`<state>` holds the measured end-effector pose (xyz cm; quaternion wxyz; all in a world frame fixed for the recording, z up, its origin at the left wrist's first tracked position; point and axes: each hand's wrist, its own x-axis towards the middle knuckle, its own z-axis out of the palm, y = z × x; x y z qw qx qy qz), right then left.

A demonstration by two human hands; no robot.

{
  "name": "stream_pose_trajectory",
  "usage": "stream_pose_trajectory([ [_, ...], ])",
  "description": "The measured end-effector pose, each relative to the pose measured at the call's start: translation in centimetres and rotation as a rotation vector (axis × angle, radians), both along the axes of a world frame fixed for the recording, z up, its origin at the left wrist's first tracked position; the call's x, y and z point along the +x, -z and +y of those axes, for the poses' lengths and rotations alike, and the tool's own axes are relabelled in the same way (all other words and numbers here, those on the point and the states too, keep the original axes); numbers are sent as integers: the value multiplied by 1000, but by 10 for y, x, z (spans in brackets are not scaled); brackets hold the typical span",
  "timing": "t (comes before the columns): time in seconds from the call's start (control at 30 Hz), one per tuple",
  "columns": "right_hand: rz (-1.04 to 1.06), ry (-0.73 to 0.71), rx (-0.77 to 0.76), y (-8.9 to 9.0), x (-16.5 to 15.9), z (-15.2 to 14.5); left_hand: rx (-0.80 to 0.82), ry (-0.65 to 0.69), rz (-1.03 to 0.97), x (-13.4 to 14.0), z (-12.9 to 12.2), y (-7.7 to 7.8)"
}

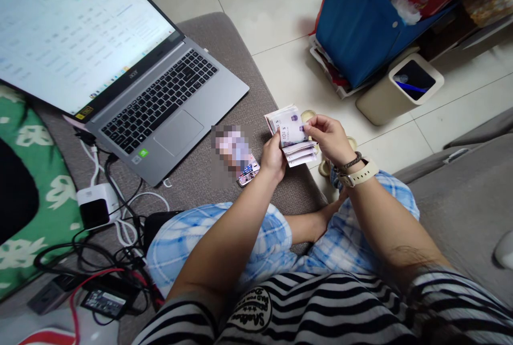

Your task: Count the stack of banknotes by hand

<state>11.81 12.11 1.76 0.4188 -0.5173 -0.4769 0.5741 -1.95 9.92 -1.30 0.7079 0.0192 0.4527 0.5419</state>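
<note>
A folded stack of pale purple-printed banknotes (292,127) is fanned above the sofa's front edge, its lower ends spread in several layers. My left hand (274,155) grips the stack from the left side, thumb laid across it. At the stack's right edge, my right hand (329,134) pinches the top note between thumb and fingers; a braided bracelet and a beige watch (358,172) are on that wrist. Just left of my left hand a phone (249,173) lies face up on the grey cushion, its screen mostly blurred out.
An open laptop (168,110) sits on the sofa (224,40) to the left. Tangled cables and a white charger (96,203) lie below it. Beyond the sofa edge, a blue storage box (352,24) and a beige bin (380,96) stand on the tiled floor.
</note>
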Motion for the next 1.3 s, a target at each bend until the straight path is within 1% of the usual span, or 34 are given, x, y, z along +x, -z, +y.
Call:
stream_pose_trajectory([
  [0.17,-23,4,-12,-2,-1,0,9,6,8,0,0,3],
  [0.43,19,-8,-28,-3,-1,0,18,16,28,0,0,4],
  [0.57,40,-16,-11,-3,0,0,16,19,38,0,0,4],
  [0.73,-5,-16,-15,-3,-1,0,18,19,37,0,1,6],
  [1.03,-20,-21,-18,-3,1,-1,30,33,8,-1,-1,-3],
  [1.3,-19,-3,-31,-1,1,1,32,39,19,-2,-1,-3],
])
